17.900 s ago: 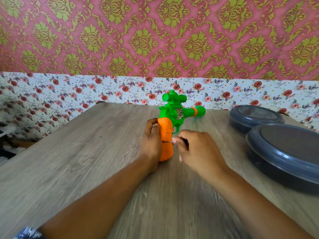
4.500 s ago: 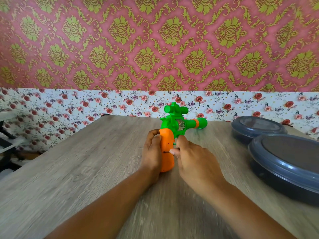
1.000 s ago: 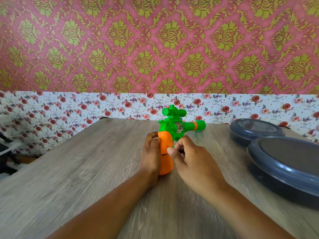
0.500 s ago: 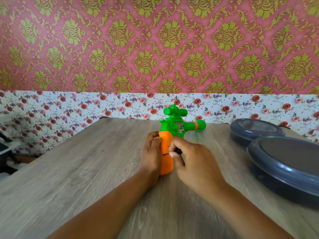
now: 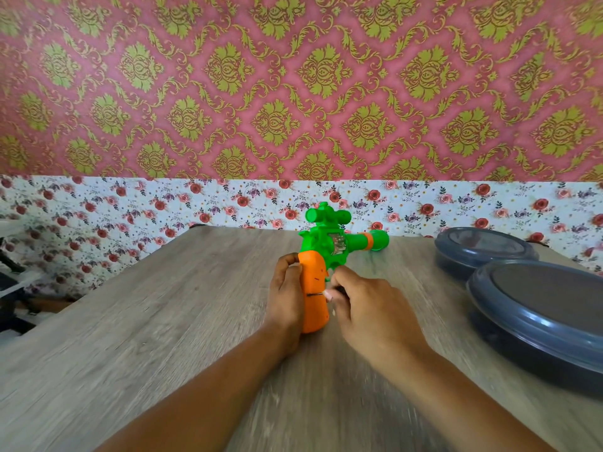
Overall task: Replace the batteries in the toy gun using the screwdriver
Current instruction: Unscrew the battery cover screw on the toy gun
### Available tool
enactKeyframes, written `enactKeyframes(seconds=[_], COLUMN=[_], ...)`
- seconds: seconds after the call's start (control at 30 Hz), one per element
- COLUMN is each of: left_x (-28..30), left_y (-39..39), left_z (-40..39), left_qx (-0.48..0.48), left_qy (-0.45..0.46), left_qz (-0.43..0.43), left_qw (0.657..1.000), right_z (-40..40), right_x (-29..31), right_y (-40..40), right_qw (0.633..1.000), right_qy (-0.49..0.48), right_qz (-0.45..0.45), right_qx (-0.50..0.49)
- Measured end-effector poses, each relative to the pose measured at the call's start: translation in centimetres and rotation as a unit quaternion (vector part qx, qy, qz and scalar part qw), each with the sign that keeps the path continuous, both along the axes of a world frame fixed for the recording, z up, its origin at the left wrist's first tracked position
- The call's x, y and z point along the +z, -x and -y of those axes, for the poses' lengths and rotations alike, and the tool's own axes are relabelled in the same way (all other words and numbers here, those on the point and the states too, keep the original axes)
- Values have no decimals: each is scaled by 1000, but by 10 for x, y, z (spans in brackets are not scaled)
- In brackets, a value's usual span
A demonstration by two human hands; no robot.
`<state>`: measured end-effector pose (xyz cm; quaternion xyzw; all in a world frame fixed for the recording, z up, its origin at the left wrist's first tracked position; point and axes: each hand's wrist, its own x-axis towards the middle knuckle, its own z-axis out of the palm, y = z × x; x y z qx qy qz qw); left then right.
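A green toy gun (image 5: 332, 244) with an orange grip (image 5: 314, 288) lies on the wooden table (image 5: 163, 321), its barrel pointing right. My left hand (image 5: 287, 300) is wrapped around the left side of the orange grip. My right hand (image 5: 372, 308) sits just right of the grip, with its fingertips pinched on a small dark screwdriver (image 5: 339, 290). Most of the tool is hidden in my fingers. A thin metal tip touches the grip's side at a dark seam.
Two round dark grey lidded containers stand at the right, a small container (image 5: 483, 252) behind a large container (image 5: 541, 321). A patterned wall runs along the table's far edge. Dark items lie off the table's left edge.
My right fingers have shifted a little lower and to the right on the grip's side, baring more of the orange surface. The left hand and gun stay put.
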<state>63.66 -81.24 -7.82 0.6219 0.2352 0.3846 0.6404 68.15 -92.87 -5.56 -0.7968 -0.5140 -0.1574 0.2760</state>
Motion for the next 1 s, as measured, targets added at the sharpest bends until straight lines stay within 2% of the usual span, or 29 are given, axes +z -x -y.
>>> enactKeyframes(seconds=[0.3,0.47,0.77,0.93,1.0], left_x=[1,0,-1,-3,-5], left_y=[1,0,-2,-4,-5], left_z=[2,0,-2,-5,-5], left_qx=[10,7,10,2,-1], left_qy=[-26,-12,4,32,51], left_qz=[-17,-7,1,6,8], left_qw=[999,1000,1000,999,999], right_z=[-2,0,1,3,2], right_x=[-3,-9,-2,-3,-6], right_y=[1,-3,-6,-5,-7], right_qw=[994,998,997,980,983], right_qy=[-79,-61,-38,1,-13], right_qz=[-44,24,56,201,183], right_qx=[63,15,44,-14,-16])
